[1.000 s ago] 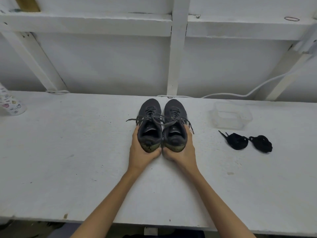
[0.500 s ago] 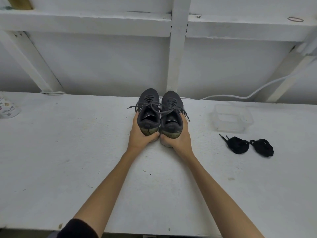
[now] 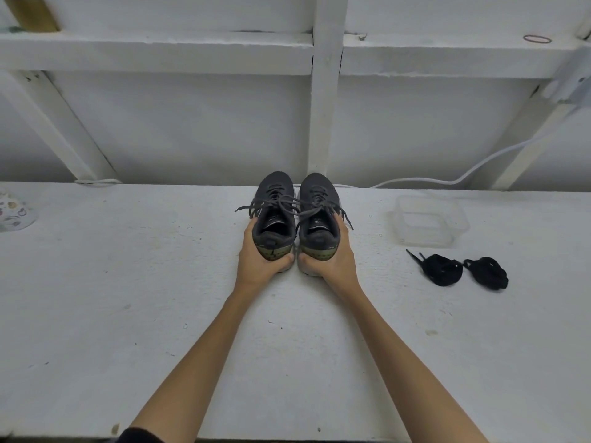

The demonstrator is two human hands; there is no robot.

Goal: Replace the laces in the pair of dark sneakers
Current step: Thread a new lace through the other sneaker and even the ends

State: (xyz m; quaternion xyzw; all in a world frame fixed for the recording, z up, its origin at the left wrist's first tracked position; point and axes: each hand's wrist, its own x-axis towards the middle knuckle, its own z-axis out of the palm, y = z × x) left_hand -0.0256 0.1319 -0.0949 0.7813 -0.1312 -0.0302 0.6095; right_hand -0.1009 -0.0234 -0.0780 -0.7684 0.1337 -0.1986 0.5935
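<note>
Two dark grey sneakers stand side by side on the white table (image 3: 128, 314), toes pointing away from me, near the back wall. My left hand (image 3: 259, 260) grips the heel of the left sneaker (image 3: 275, 199). My right hand (image 3: 332, 260) grips the heel of the right sneaker (image 3: 319, 196). Both shoes carry grey laces (image 3: 287, 204), tied loosely, with ends trailing to each side. Two bundled black laces lie on the table to the right, one (image 3: 443, 270) nearer the shoes and one (image 3: 487, 271) further out.
A clear plastic container (image 3: 428, 222) sits behind the black laces. A white cable (image 3: 447, 177) runs along the back wall. At the far left edge stands a patterned object (image 3: 12, 212). White braces and a shelf rise behind the table.
Both hands have pushed the pair of sneakers further away across the table, toward the back wall. My grip on the heels is unchanged.
</note>
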